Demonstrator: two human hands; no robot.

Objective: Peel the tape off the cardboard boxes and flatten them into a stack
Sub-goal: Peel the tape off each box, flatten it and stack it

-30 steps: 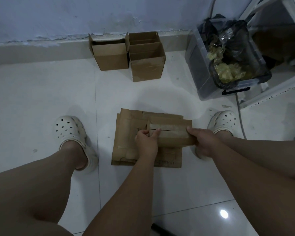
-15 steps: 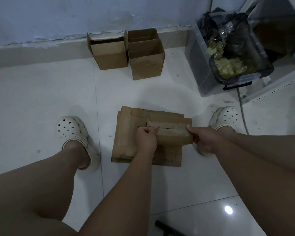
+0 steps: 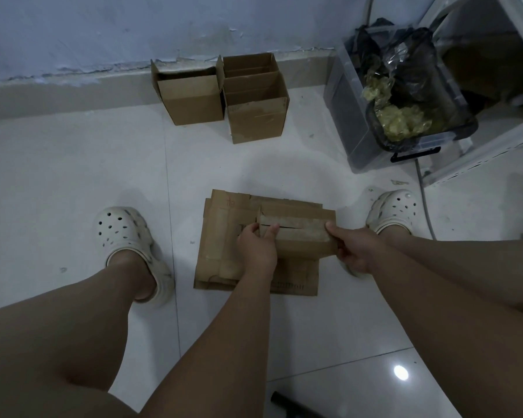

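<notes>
On white tiles (image 3: 73, 176), cardboard stack (image 3: 218, 251)

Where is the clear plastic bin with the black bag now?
In the head view, the clear plastic bin stands on the floor at upper right, right of the open box nearest it, near the wall.

Stack: flattened stack (image 3: 224, 267) on the floor (image 3: 73, 176), between left shoe (image 3: 121, 230) and right shoe (image 3: 394, 209).
Held box (image 3: 299, 233): over the stack; left hand (image 3: 255, 248) at its left end, right hand (image 3: 355, 248) at its right end.
Open boxes: left open box (image 3: 194, 101) and right open box (image 3: 255, 116) side by side, behind the stack, at the wall (image 3: 103, 31).
Bin (image 3: 360, 116): right of the open boxes, behind the right shoe.
</notes>
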